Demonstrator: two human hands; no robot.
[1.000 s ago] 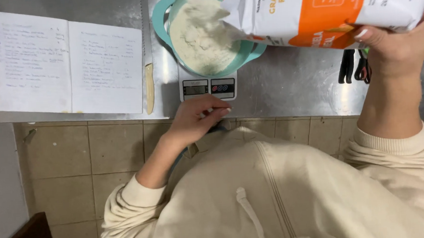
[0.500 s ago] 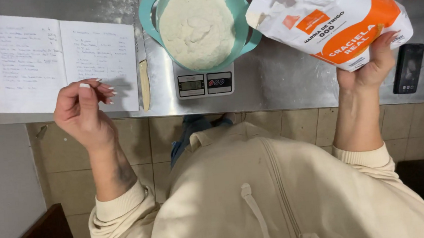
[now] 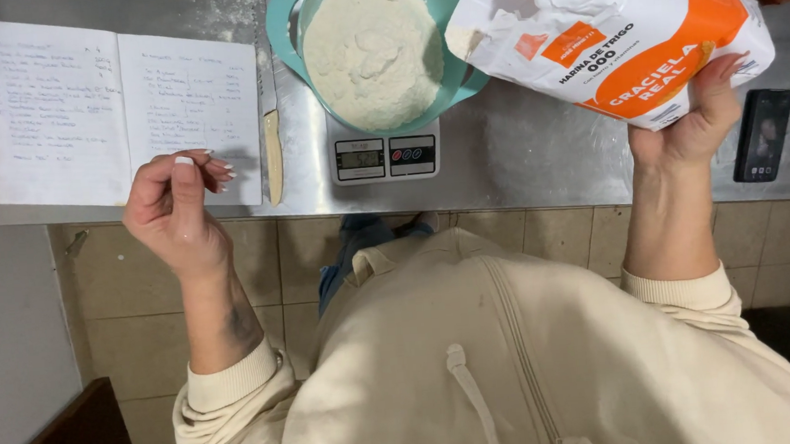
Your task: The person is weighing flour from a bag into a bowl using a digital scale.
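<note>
The left hand (image 3: 177,214) has left the surface's front edge by the scale (image 3: 384,156) and now hangs raised before the open notebook (image 3: 114,107). The right hand (image 3: 689,123) has tipped the flour bag (image 3: 604,36) back from over the teal bowl (image 3: 374,47), holding it right of it.

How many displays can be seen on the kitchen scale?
2. Both sit on the front panel of the kitchen scale, below the teal bowl of flour: the left display and the right display, side by side.
</note>
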